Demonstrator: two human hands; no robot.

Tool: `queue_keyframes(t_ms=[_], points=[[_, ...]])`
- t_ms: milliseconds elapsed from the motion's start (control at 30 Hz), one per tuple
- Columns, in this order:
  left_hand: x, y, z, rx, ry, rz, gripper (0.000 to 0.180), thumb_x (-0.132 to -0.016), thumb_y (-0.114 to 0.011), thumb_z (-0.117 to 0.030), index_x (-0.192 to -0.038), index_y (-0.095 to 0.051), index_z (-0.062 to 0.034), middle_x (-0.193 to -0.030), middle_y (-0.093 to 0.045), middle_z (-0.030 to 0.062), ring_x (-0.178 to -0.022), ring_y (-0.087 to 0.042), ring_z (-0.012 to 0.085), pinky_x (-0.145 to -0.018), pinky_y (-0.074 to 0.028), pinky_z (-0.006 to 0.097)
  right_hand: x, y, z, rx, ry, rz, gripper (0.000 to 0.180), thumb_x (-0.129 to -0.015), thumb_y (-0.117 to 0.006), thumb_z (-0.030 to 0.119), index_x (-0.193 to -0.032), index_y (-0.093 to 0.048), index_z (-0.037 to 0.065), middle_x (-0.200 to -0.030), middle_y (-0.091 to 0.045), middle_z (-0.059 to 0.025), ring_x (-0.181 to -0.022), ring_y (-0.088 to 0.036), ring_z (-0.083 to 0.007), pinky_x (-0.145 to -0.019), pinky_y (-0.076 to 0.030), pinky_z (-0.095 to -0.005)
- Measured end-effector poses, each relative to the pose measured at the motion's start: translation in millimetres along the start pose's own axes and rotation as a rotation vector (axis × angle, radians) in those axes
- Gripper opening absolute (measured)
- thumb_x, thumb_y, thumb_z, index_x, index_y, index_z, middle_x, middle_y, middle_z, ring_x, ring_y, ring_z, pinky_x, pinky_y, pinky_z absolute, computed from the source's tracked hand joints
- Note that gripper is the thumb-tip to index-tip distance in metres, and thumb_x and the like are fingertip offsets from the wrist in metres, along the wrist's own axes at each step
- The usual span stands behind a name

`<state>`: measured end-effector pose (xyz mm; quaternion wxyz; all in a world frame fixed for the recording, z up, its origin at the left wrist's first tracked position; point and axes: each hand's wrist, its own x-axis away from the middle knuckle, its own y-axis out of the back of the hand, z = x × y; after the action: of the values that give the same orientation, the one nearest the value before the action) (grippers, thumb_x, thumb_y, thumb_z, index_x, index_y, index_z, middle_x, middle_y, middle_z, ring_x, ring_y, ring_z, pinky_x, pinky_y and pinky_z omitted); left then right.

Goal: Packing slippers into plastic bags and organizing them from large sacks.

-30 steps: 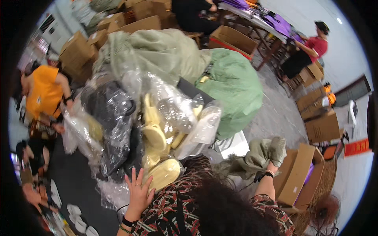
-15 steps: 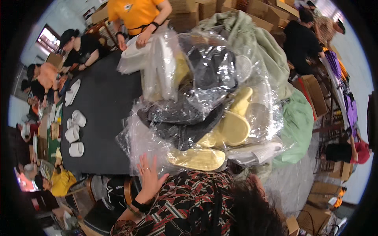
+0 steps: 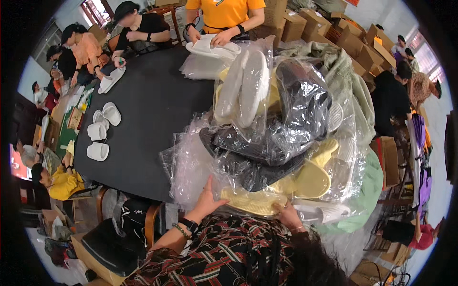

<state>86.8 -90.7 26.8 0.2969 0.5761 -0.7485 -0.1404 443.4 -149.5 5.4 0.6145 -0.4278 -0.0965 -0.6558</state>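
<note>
My left hand (image 3: 206, 201) is spread beside the bagged yellow slipper (image 3: 253, 202); my right hand (image 3: 289, 216) touches its end, grip unclear; light, even support suits it

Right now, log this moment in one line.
left hand: at clear plastic bags | right hand: at right end of yellow slipper | black table: white slippers, left side | opposite: orange-shirted person holding white slipper

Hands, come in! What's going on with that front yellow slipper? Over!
Left hand open, at clear bags. Right hand at right end of front yellow slipper, grip unclear. Bagged dark slippers heaped just beyond.
</note>
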Motion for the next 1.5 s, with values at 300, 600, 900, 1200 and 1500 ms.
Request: queue_keyframes(t_ms=[300,600,900,1200,1500], points=[[0,-15,33,-0.185,-0.165,0.203,0.104,-0.079,-0.081,-0.041,-0.159,-0.020,-0.0129,-0.158,-0.024,0.0297,-0.146,-0.026,0.0460,-0.119,-0.029,0.047,-55,-21,91,-0.112,0.307,-0.166,0.023,-0.098,-0.063,0.011,-0.121,-0.060,0.007,-0.102,-0.069,-0.0047,-0.093,-0.067,-0.0156,-0.075,-0.056,-0.0307],[9,-6,36,-0.587,-0.278,0.195,0.080,-0.082,-0.075,-0.043,-0.153,-0.039,-0.0334,-0.165,-0.016,0.0168,-0.150,-0.013,0.0475,-0.119,-0.015,0.062,-52,-21,136,-0.014,0.462,-0.274,0.031,-0.094,-0.065,0.015,-0.116,-0.065,-0.006,-0.110,-0.070,-0.0096,-0.093,-0.068,-0.0185,-0.079,-0.053,-0.0290],[7,36,50,-0.748,-0.415,0.227,0.081,-0.078,-0.077,-0.046,-0.151,-0.042,-0.0347,-0.166,-0.014,0.0128,-0.151,-0.005,0.0463,-0.115,-0.007,0.071,-49,7,108,-0.359,0.350,0.206,0.039,-0.100,-0.056,0.020,-0.132,-0.054,-0.002,-0.123,-0.066,-0.0147,-0.114,-0.064,-0.0261,-0.101,-0.052,-0.0404],[27,26,73,-0.793,-0.610,-0.008,0.068,-0.082,-0.072,-0.049,-0.142,-0.054,-0.0250,-0.162,-0.024,0.0179,-0.149,-0.012,0.0487,-0.113,-0.010,0.073,-36,-34,111,-0.455,0.667,0.164,0.025,-0.100,-0.057,0.019,-0.116,-0.058,0.000,-0.111,-0.068,-0.0108,-0.094,-0.068,-0.0198,-0.073,-0.060,-0.0302],[43,33,47,-0.299,-0.720,-0.304,0.069,-0.082,-0.079,-0.034,-0.139,-0.053,-0.0044,-0.139,-0.053,0.0248,-0.135,-0.043,0.0441,-0.113,-0.031,0.057,-18,-120,91,-0.462,0.640,0.188,0.018,-0.095,-0.065,0.016,-0.109,-0.060,0.005,-0.100,-0.067,-0.0057,-0.083,-0.064,-0.0156,-0.064,-0.054,-0.0271]])
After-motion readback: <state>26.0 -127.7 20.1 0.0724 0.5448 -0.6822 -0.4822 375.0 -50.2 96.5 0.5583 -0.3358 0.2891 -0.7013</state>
